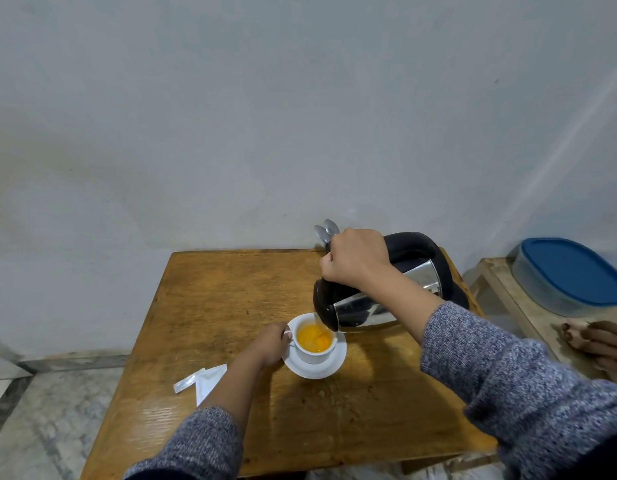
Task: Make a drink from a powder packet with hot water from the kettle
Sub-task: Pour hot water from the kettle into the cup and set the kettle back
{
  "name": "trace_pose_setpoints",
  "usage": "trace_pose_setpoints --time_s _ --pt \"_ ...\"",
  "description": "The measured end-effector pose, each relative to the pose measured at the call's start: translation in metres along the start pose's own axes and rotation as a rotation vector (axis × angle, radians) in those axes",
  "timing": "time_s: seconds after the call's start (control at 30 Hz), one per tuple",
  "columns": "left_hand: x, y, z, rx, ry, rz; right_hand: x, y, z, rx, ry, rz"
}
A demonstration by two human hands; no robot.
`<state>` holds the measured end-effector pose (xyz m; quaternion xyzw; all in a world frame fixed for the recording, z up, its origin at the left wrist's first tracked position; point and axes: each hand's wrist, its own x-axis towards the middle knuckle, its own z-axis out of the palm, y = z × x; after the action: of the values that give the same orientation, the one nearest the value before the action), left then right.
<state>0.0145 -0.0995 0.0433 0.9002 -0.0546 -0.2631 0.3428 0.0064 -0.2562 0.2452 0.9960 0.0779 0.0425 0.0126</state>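
Note:
A white cup [315, 353] stands on a white saucer [331, 367] in the middle of the wooden table [210, 306]. Orange liquid fills part of the cup. My right hand [355, 259] grips the handle of the steel and black kettle [386, 299], which is tilted with its spout over the cup's rim. My left hand [270, 344] holds the cup's handle on the left side. The torn white powder packet [210, 381] lies on the table to the left, partly under my left forearm.
Two spoons [326, 232] stick up behind my right hand at the table's back edge. To the right, a container with a blue lid [570, 271] rests on a wooden bench [501, 292]. Another person's hand [601, 344] rests on that bench.

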Motion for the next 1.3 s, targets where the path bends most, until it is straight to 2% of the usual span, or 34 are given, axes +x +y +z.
trace_pose_setpoints --time_s 1.3 --pt "0.0025 -0.0021 0.0024 0.005 -0.001 -0.012 -0.0027 -0.0018 -0.0002 -0.031 0.026 -0.003"
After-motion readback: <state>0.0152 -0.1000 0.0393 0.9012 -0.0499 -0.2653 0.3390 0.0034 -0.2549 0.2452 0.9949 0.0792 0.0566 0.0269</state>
